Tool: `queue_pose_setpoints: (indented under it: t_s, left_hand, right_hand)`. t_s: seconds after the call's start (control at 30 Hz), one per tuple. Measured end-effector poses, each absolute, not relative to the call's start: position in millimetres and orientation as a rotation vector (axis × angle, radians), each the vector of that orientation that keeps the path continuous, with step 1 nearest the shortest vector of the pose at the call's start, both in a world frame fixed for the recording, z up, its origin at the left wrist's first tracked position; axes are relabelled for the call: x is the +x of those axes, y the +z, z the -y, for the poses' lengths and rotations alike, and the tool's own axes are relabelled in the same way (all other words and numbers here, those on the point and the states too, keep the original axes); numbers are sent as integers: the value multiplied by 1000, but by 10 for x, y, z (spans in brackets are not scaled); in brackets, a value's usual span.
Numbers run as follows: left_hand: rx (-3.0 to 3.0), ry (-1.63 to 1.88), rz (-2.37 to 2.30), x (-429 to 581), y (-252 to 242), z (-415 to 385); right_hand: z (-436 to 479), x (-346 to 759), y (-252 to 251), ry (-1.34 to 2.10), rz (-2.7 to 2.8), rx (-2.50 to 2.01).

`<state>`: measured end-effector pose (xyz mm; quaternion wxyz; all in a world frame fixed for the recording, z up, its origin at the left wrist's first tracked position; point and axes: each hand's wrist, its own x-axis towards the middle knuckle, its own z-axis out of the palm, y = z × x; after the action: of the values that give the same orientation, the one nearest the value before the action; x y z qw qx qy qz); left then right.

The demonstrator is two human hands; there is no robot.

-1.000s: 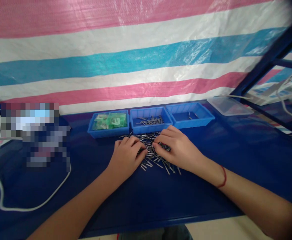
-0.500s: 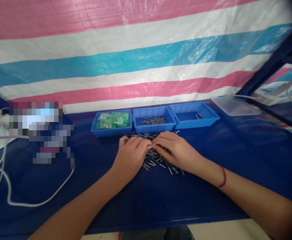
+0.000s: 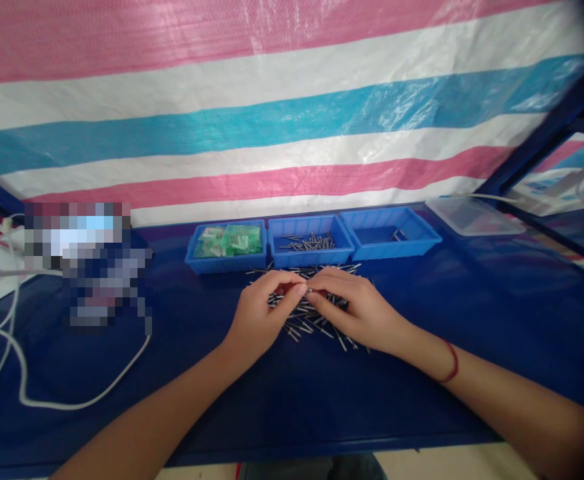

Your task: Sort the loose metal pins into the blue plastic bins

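My left hand [image 3: 262,307] is closed in a pinch, thumb and forefinger meeting at the fingertips. Facing it, my right hand [image 3: 359,303] pinches too, and the two sets of fingertips nearly touch. A small silvery blind rivet [image 3: 309,291] shows between them, mostly covered by the fingers. Beneath both hands spreads a loose pile of blind rivets [image 3: 302,327], thin metal pins pointing every way on the dark blue table [image 3: 292,400].
Behind the pile stand three blue bins: the left bin [image 3: 227,266] holds green packets, the middle bin [image 3: 312,257] several rivets, the right bin [image 3: 397,249] a few. A clear plastic lid [image 3: 475,217] lies at the right. White cables [image 3: 72,405] run along the left.
My left hand has turned and its curled fingers have shifted, opening a gap behind the pinch. The right hand stays nearly in place. The view has shifted slightly.
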<state>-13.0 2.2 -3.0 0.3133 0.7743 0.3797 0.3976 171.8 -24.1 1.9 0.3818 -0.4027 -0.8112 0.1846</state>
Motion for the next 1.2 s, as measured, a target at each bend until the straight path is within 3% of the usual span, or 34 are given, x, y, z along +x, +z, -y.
queue_pose_setpoints:
  t_s: [0.43,1.2]
  left_hand:
    - [1963,1151,-990,-131,-63,10]
    - [2229,992,-1086,-132,-11,-9]
  right_hand:
    - [225,1715,5,664,1988,-991]
    - [200,1813,90,527,1834,-1109]
